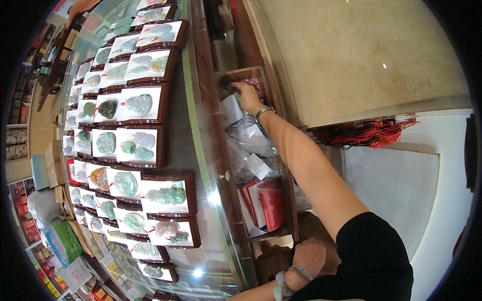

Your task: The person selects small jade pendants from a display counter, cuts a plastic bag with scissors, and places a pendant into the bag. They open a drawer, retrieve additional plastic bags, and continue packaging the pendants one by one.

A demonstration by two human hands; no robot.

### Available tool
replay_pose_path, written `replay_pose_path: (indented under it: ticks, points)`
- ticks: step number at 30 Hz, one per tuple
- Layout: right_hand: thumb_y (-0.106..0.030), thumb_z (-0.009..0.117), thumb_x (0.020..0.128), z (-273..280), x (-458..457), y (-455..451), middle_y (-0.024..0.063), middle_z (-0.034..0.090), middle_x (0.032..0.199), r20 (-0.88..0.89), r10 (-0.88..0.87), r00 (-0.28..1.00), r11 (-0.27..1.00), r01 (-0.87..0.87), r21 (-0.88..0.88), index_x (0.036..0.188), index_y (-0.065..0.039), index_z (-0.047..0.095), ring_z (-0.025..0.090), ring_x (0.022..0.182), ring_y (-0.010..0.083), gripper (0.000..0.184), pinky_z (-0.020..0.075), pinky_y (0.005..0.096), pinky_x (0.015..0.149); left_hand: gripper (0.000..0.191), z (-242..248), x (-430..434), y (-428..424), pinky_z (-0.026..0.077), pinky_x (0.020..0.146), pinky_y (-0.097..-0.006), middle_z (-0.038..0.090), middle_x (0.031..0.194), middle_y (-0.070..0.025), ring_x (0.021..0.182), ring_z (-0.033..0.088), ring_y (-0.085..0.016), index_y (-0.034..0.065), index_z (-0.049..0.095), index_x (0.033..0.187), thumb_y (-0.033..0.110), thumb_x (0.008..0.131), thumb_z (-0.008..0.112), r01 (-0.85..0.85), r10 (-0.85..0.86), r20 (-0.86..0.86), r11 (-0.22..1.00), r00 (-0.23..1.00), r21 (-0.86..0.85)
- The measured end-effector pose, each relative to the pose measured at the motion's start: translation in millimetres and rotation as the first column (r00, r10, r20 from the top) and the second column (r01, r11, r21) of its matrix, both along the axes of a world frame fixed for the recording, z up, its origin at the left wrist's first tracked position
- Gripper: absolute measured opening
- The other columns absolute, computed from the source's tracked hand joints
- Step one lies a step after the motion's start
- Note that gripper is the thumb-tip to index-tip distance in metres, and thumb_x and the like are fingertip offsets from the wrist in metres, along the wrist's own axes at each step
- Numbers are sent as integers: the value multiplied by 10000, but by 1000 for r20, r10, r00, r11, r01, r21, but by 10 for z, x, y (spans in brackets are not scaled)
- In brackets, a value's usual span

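Observation:
My right hand (247, 98), with a metal watch at the wrist, reaches into an open wooden drawer (292, 210). Its fingers are in a wooden compartment (241, 72) at the drawer's far end, beside a heap of small red-and-white pieces (254, 84). Whether the fingertips hold anything is hidden. Just below the hand lie a white packet (231, 109) and clear plastic bags (252, 131). At the bottom, near my body, my left hand (309, 255) is bent in with bead bracelets (301, 272) at its wrist; its fingers are hidden.
Carved jade pieces (138, 104) on white pads in dark wooden frames (161, 145) stand in rows on a glass display counter (211, 248). Red packets (272, 205) fill the drawer's near part. A bundle of red and black cords (369, 133) hangs at right. Cartons (54, 161) stand beyond.

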State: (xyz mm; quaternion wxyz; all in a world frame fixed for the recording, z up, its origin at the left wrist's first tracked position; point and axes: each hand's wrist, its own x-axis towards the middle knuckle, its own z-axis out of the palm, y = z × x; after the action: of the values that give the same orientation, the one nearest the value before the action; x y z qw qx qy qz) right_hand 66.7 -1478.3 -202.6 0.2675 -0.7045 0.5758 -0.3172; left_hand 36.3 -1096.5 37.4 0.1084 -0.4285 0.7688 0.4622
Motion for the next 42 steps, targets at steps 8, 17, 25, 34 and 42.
replay_pose_path:
  ticks: [8,17,25,34,42]
  points:
    - [-167,594,902,150,133,97,172,707,1008,207,10,978,978,-52,201,1119,5,682,660,958,326,290,501,385,897,169,52,-21,-49,545,614,-332,670,832,-124,764,681,-239,44,685,862,132,858,541,83,-83,63,997,995,-1]
    - [-320,640,885,30,71,463,129,644,1140,-231,309,922,942,-264,208,1141,-92,699,525,1148,345,347,412,443,1003,161,108,-17,-85,548,615,-342,657,826,-125,761,683,-244,38,673,863,132,854,543,166,-161,134,986,978,-28]
    - [-334,616,881,8,100,308,112,691,1008,-378,252,891,964,-196,181,999,-112,741,520,1143,306,281,339,464,978,129,93,65,-121,545,612,-340,645,813,-117,752,675,-243,45,654,839,126,845,552,93,-85,110,993,990,-66]
    - [-129,676,791,-92,450,-176,209,593,1205,-173,170,970,980,-148,129,1174,-34,612,543,1150,371,400,457,470,994,165,-7,68,-31,542,617,-335,652,848,-130,776,670,-238,24,673,880,130,845,552,-11,9,37,998,999,60]
    - [-47,615,810,62,426,-271,268,646,1133,-265,175,948,921,-63,384,1051,18,683,638,1052,414,258,539,482,885,167,-8,36,-34,542,637,-334,652,856,-131,784,672,-232,34,671,891,142,851,550,-9,2,77,996,997,87]
